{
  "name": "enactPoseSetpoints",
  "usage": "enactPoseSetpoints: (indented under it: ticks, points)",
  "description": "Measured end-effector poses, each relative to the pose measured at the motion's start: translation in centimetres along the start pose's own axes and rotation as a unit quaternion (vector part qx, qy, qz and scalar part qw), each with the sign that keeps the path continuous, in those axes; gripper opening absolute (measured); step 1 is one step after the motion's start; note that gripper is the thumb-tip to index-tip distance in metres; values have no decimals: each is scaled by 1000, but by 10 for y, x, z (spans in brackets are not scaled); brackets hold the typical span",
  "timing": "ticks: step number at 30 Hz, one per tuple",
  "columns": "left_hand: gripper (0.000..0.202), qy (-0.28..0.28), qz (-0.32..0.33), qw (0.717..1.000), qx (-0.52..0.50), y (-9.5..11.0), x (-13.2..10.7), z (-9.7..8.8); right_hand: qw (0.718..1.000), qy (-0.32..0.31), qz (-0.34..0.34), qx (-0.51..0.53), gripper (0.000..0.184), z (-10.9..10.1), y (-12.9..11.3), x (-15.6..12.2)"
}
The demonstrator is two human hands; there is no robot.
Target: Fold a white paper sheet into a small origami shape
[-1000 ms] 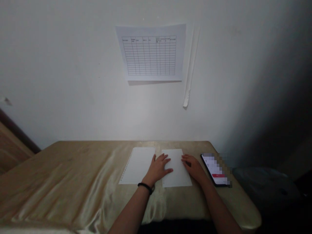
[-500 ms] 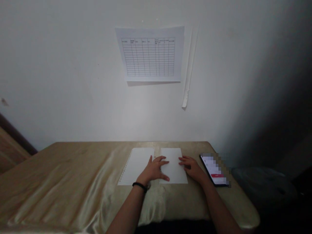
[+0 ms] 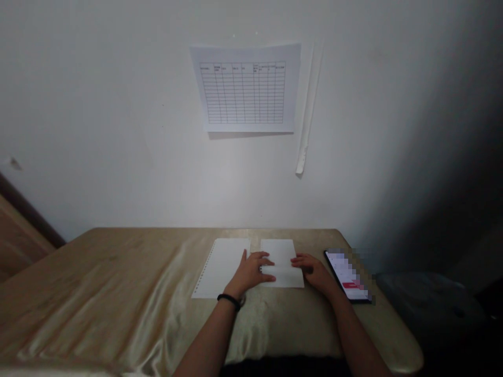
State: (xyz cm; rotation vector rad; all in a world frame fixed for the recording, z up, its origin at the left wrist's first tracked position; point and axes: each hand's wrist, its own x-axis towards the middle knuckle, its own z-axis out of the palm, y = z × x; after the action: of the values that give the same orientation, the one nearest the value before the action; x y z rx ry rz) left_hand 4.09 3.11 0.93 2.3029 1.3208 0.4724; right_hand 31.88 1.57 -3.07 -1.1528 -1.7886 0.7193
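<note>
A white loose-leaf sheet of paper (image 3: 278, 250) lies on the cloth-covered table, its near part bent upward with a crease across the middle. My left hand (image 3: 251, 272), a black band on its wrist, grips the left edge, thumb on the raised part and fingers above the crease. At the right edge, my right hand (image 3: 314, 269) has its fingertips closed on the same sheet; its thumb is partly hidden. Left of these, a second white sheet with punched holes (image 3: 220, 262) lies flat, partly covered by my left hand.
A phone with a lit screen (image 3: 346, 275) rests to the right of my right hand. Shiny gold cloth (image 3: 129, 293) covers the table, wrinkled at left. On the wall behind hang a printed table sheet (image 3: 245, 94) and a white strip (image 3: 306, 125).
The near part of the right-hand sheet has come up and bent away from me, where it lay flat before. My left thumb has shifted slightly away from me with it.
</note>
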Motion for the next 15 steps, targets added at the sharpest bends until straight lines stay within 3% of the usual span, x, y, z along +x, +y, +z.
enactPoseSetpoints:
  ticks: [7,15]
  points:
    - [44,8,2,1000,-1,-8,2,6,999,-1,34,7,24,-3,-5,0]
    - [50,3,6,999,-53,-9,3,2,990,50,111,-72,33,-4,-6,1]
